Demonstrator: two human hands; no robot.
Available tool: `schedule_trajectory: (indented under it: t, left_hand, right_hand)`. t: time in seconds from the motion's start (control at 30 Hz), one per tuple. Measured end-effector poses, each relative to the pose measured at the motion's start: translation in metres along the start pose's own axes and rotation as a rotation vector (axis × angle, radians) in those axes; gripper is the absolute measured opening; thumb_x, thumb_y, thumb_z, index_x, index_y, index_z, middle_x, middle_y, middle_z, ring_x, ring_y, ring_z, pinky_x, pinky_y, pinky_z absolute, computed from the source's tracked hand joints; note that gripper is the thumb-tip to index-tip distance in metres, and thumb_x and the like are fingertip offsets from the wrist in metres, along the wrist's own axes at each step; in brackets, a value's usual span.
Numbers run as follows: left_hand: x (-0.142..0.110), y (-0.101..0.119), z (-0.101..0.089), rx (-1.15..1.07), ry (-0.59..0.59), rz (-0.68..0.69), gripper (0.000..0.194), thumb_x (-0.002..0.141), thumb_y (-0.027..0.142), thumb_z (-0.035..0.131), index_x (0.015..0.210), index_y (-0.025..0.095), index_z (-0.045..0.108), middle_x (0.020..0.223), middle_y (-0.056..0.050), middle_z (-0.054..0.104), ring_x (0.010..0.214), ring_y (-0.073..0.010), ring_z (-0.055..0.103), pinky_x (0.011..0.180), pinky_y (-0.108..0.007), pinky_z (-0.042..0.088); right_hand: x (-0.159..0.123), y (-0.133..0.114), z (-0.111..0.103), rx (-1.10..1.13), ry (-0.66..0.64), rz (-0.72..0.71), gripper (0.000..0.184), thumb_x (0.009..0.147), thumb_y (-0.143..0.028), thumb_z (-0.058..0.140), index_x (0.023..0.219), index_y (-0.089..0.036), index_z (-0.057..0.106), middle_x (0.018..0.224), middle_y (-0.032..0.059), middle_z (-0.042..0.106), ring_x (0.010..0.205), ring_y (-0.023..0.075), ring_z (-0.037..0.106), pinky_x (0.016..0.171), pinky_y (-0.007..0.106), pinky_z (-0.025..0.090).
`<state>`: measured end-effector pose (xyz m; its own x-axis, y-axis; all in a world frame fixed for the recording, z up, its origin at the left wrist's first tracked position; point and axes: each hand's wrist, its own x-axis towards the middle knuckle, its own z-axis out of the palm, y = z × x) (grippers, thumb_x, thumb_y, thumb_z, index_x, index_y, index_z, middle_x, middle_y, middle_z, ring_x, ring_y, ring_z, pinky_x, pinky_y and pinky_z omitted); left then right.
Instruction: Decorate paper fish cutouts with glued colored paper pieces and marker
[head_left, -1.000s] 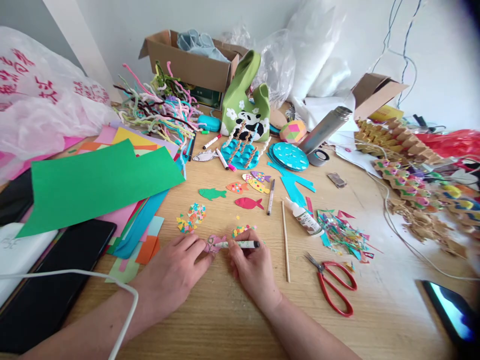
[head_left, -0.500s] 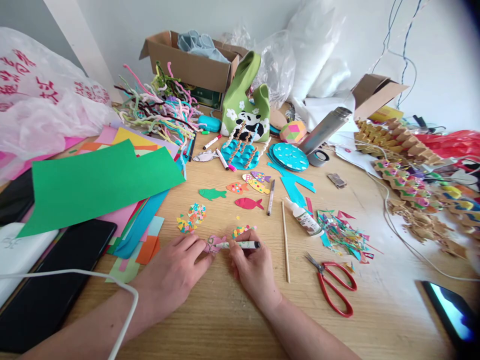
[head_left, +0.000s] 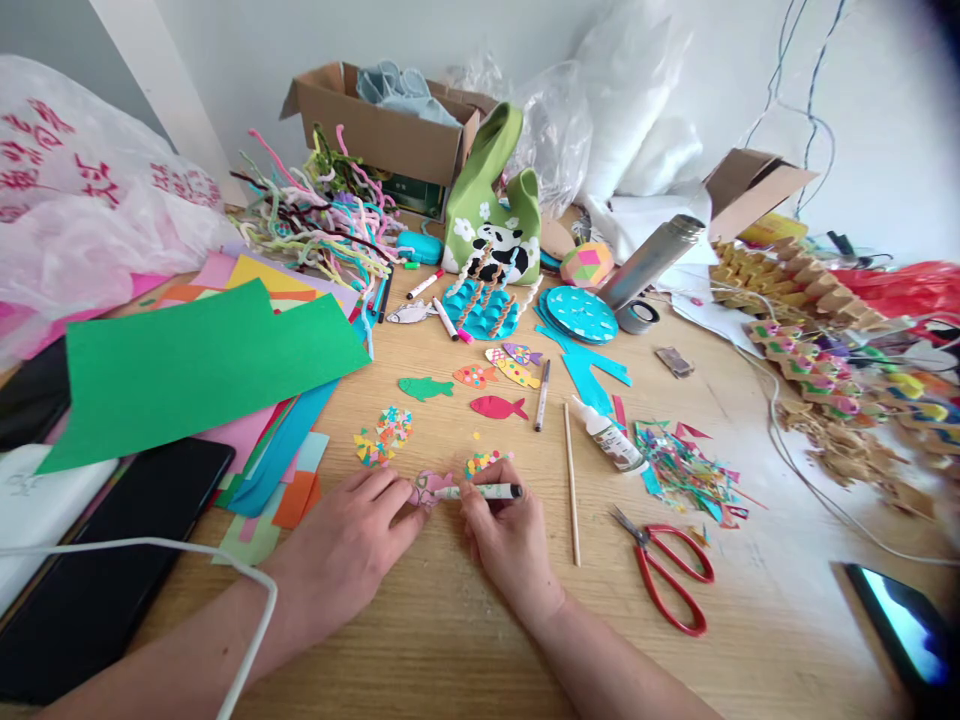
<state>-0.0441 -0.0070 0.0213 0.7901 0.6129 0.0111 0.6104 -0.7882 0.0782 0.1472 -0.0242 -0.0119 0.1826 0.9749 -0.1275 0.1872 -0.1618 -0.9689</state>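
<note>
A small pink paper fish (head_left: 426,488) with dark drawn lines lies on the table between my hands. Fingertips of my left hand (head_left: 358,530) press on its left end, the fingers stretched out over the tabletop. My right hand (head_left: 506,535) pinches a white marker (head_left: 487,491) with a black end, its tip at the fish. Behind them lie a green paper fish (head_left: 425,387), a red paper fish (head_left: 499,405) and several patterned ones. Confetti heaps (head_left: 384,435) sit just beyond the left fingers, with more paper dots (head_left: 484,462) behind my right hand.
Red-handled scissors (head_left: 667,575), a wooden stick (head_left: 572,485) and a glue bottle (head_left: 611,435) lie to the right, near paper scraps (head_left: 694,470). Green paper (head_left: 202,375) covers the left side. A white cable (head_left: 259,580) crosses my left forearm. A panda bag (head_left: 491,220) stands behind.
Hardly anything differs. My right hand and the marker have shifted very slightly at the pink fish; my left hand stays in place.
</note>
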Motion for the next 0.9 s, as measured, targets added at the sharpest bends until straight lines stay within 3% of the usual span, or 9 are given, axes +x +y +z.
schedule_trajectory:
  t: [0.33,0.9]
  left_hand:
    - [-0.0008,-0.0001,0.0033,-0.004,0.046,0.006,0.029,0.092,0.009,0.05,0.115,0.018,0.065,0.103,-0.007,0.065,0.098,-0.0243,0.057,0.086,-0.04,0.052]
    - [0.0002,0.0005,0.001,-0.021,-0.008,0.006,0.032,0.091,0.008,0.05,0.118,0.017,0.065,0.105,-0.007,0.065,0.099,-0.0248,0.058,0.088,-0.042,0.054]
  right_hand:
    - [-0.0001,-0.0028,0.0007,0.016,0.002,0.005,0.024,0.085,-0.037,0.06,0.07,-0.025,0.044,0.047,-0.0092,0.043,0.038,0.0095,0.037,0.04,0.022,0.028]
    - [-0.0004,-0.0024,-0.0002,-0.021,0.002,-0.017,0.025,0.086,-0.035,0.06,0.07,-0.024,0.044,0.048,-0.0095,0.042,0.038,0.0088,0.036,0.041,0.023,0.026]
